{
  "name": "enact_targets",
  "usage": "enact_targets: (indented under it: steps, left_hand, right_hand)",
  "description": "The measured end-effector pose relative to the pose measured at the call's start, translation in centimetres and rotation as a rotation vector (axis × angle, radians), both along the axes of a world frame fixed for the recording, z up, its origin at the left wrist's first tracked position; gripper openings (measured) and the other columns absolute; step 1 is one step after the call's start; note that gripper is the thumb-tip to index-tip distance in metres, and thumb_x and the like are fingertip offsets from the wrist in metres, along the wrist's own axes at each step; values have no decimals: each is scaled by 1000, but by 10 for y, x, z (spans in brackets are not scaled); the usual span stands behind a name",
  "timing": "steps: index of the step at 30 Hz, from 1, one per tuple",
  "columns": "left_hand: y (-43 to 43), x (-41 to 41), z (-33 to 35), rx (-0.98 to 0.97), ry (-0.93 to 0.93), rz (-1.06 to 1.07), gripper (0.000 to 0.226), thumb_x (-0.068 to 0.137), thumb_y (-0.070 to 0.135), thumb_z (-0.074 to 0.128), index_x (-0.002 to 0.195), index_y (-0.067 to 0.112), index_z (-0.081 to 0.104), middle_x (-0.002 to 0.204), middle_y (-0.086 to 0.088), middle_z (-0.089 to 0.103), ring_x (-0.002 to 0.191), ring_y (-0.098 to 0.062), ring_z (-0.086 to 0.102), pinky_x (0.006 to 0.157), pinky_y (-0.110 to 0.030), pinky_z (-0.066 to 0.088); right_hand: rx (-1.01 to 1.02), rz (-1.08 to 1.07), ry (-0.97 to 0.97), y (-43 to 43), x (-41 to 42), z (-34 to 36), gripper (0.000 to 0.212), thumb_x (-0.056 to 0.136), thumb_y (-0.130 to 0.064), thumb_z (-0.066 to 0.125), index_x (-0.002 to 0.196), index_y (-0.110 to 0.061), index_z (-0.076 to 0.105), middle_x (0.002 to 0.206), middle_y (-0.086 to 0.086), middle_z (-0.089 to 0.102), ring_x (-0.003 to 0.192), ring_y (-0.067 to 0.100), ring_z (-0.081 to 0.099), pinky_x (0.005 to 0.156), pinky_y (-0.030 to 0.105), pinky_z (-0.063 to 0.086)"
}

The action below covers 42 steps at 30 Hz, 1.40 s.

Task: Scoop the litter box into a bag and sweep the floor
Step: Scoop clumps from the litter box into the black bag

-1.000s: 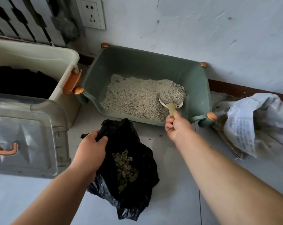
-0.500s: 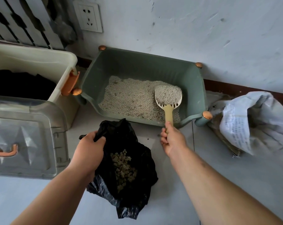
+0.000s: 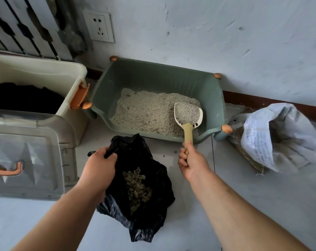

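A green litter box (image 3: 153, 75) with copper-coloured corner knobs stands against the wall, half filled with pale litter (image 3: 146, 111). My right hand (image 3: 193, 163) grips the tan handle of a cream scoop (image 3: 188, 115), whose bowl is heaped with litter above the box's right front corner. A black plastic bag (image 3: 153, 178) lies open on the floor in front of the box, with clumps of used litter (image 3: 137, 187) inside. My left hand (image 3: 99, 165) holds the bag's upper left edge.
To the left stand a cream storage bin (image 3: 35, 69) with dark contents and a clear lidded bin (image 3: 26, 151) with orange handles. A white woven sack (image 3: 280, 136) lies on the floor to the right. A wall socket (image 3: 99, 27) is above the box.
My right hand has lifted the scoop out of the litter with a full load and drawn it back toward the box's front right. My left hand keeps its hold on the bag.
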<state>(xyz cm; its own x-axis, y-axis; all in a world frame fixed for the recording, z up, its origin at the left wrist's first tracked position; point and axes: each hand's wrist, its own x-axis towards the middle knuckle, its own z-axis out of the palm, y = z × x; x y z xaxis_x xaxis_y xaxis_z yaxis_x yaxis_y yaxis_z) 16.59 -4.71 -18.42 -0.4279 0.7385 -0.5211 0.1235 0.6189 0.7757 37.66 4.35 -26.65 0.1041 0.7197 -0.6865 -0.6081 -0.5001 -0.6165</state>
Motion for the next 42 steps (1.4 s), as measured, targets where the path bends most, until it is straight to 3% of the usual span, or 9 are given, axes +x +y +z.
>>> enact_targets:
  steps: [20,30,34,39,42]
  left_hand:
    - [1,1,-1,-11,-20,5,26,101,19,50,124,20,62,96,-6,72,92,-28,69,89,-49,56]
    - [4,-2,-1,-14,-13,13,28,101,19,50,127,19,61,96,-4,71,90,-27,69,87,-45,57]
    - [4,-3,-2,-5,-23,21,26,100,18,51,124,21,62,95,-4,72,89,-27,69,86,-44,57]
    - [7,-5,-5,-2,-60,40,25,101,18,51,123,21,62,97,-6,73,90,-28,70,87,-47,57]
    - [7,-6,-7,2,-65,47,23,100,18,51,120,23,63,95,-4,73,89,-27,71,88,-48,57]
  right_hand:
    - [44,56,-93,0,-2,21,14,99,-24,51,92,-13,54,63,-1,42,32,1,31,28,14,18]
    - [-8,36,-9,-12,-9,54,20,97,-17,48,78,-14,46,64,0,40,33,3,32,29,13,18]
    - [-8,-13,79,-7,-12,73,16,97,-9,37,85,-15,47,63,-2,35,33,4,33,29,13,20]
    - [-66,-78,47,32,-18,63,15,101,-15,35,93,-16,48,66,-3,32,27,3,32,27,13,17]
    - [-103,-64,19,52,-24,42,24,102,-27,45,81,-14,44,63,-4,31,26,3,32,27,13,17]
